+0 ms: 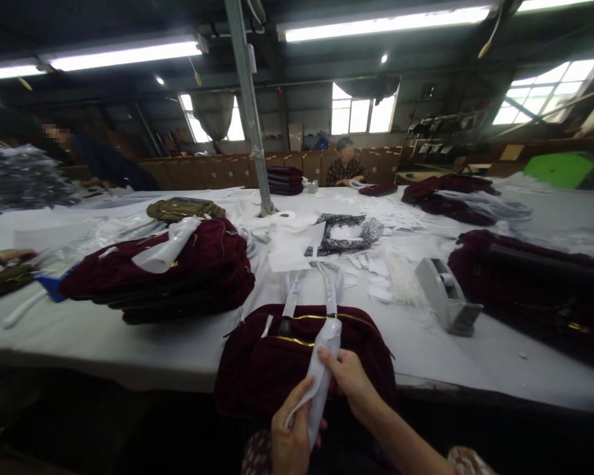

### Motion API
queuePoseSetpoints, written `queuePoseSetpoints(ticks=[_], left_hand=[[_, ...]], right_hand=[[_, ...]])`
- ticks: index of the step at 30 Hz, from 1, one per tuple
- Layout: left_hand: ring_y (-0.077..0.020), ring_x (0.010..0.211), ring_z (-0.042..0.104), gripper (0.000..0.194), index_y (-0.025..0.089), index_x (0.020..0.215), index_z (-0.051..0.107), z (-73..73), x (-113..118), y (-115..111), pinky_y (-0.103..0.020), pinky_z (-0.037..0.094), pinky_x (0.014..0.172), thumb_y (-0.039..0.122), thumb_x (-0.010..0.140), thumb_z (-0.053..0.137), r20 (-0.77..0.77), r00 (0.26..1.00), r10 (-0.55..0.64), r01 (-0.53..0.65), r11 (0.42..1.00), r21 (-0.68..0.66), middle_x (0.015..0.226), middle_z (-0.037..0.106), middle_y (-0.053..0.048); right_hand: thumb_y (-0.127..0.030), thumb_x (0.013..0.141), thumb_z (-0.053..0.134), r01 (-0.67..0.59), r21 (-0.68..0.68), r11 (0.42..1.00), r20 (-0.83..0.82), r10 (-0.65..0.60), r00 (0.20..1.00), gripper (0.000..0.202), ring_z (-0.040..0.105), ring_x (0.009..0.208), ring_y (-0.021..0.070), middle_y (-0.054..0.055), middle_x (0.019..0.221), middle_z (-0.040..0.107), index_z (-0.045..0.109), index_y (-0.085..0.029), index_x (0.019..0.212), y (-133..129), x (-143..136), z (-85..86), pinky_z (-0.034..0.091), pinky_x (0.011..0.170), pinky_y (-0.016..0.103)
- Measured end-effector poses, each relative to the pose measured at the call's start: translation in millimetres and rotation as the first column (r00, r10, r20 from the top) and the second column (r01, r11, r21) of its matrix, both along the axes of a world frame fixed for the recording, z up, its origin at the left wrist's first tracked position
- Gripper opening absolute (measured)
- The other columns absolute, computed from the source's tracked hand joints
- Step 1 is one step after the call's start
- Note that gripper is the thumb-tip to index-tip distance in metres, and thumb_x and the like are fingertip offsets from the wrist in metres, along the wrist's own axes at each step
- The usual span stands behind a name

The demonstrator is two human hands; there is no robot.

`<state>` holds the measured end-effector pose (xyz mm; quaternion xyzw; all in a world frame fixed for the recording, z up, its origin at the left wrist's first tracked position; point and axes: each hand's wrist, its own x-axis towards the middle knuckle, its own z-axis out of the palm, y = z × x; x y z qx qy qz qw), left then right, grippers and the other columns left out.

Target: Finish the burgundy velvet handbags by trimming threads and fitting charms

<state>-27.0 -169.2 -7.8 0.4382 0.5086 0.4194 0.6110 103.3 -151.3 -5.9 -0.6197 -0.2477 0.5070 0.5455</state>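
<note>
A maroon bag (262,369) with gold zippers lies at the table's front edge, partly overhanging it. Its two handles (292,293) are wrapped in white and stretch away over the tabletop. Over the bag's front, a rolled white sheet (321,376), like paper or thin foam, is held in both hands. My left hand (294,422) is closed around the roll's lower end, with a loose flap between thumb and fingers. Higher up, my right hand (349,376) pinches the roll, thumb on top; its other fingers are partly hidden behind it.
Stacked maroon bags (208,277) stand on the left, more maroon bags (525,284) on the right. A grey tape dispenser (448,297) sits right of the bag, near white strips (379,277). A metal post (250,99) rises mid-table. Two people work across the table; another hand (10,256) shows far left.
</note>
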Motion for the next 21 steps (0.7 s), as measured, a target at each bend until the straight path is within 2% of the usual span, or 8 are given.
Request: queuePoseSetpoints(ticks=[6,9,11,14,16,18,21], left_hand=[[-0.0084,0.034,0.044,0.054,0.013,0.090,0.068,-13.7,-13,3,-0.016,0.032,0.033,0.059,0.062,0.064,-0.042,0.994,-0.104,0.105,0.994,0.013,0.043,0.056,-0.001],[-0.0131,0.046,0.057,0.044,0.015,0.087,0.069,-17.6,-20,6,-0.018,0.042,0.039,0.053,0.065,0.066,-0.064,0.978,-0.197,0.203,0.971,0.124,0.057,0.064,-0.004],[-0.0178,0.063,0.064,0.034,0.017,0.087,0.070,-18.3,-24,9,-0.020,0.051,0.050,0.046,0.068,0.066,-0.112,0.956,-0.270,0.291,0.912,0.290,0.077,0.069,-0.007],[-0.0219,0.088,0.065,0.023,0.021,0.094,0.069,-20.7,-29,14,-0.025,0.054,0.071,0.031,0.074,0.063,-0.251,0.903,-0.348,0.429,0.722,0.544,0.102,0.067,-0.009],[-0.0225,0.097,0.062,0.025,0.023,0.100,0.066,-25.3,-30,14,-0.027,0.052,0.080,0.024,0.076,0.061,-0.304,0.902,-0.306,0.431,0.625,0.651,0.111,0.064,-0.009],[-0.0227,0.103,0.060,0.027,0.024,0.104,0.065,-31.2,-28,12,-0.029,0.050,0.084,0.022,0.078,0.058,-0.293,0.929,-0.225,0.369,0.593,0.715,0.117,0.061,-0.009],[-0.0236,0.108,0.056,0.026,0.026,0.105,0.065,-38.3,-26,8,-0.032,0.048,0.088,0.025,0.081,0.053,-0.293,0.944,-0.153,0.324,0.606,0.726,0.121,0.058,-0.009]], right_hand=[[-0.048,0.070,0.063,-0.064,-0.103,0.993,0.121,0.077,0.990,0.040,0.035,0.031,0.0035,-0.003,0.042,0.047,0.055,-0.011,0.058,3,7,8.8,0.023,0.027,0.015],[-0.037,0.074,0.064,-0.088,-0.157,0.984,-0.039,0.083,0.996,0.032,0.040,0.032,0.0040,-0.001,0.046,0.052,0.057,-0.009,0.061,3,11,16.2,0.029,0.027,0.013],[-0.031,0.076,0.063,-0.107,-0.191,0.976,-0.194,0.069,0.979,0.024,0.050,0.039,0.0066,0.002,0.054,0.057,0.058,-0.008,0.069,3,13,22.5,0.039,0.031,0.013],[-0.024,0.078,0.061,-0.126,-0.228,0.965,-0.312,0.050,0.949,0.017,0.059,0.049,0.0110,0.005,0.064,0.061,0.058,-0.007,0.081,3,16,31.7,0.050,0.039,0.019],[-0.020,0.079,0.059,-0.132,-0.243,0.961,-0.374,0.032,0.927,0.015,0.061,0.053,0.0130,0.006,0.068,0.062,0.057,-0.008,0.087,4,17,36.6,0.053,0.042,0.022],[-0.018,0.080,0.059,-0.131,-0.250,0.959,-0.427,0.011,0.904,0.016,0.062,0.056,0.0142,0.006,0.070,0.062,0.055,-0.008,0.092,4,18,39.8,0.055,0.045,0.025],[-0.015,0.078,0.060,-0.106,-0.246,0.963,-0.472,-0.024,0.881,0.018,0.063,0.058,0.0143,0.006,0.071,0.063,0.055,-0.009,0.094,4,17,41.1,0.057,0.050,0.027]])
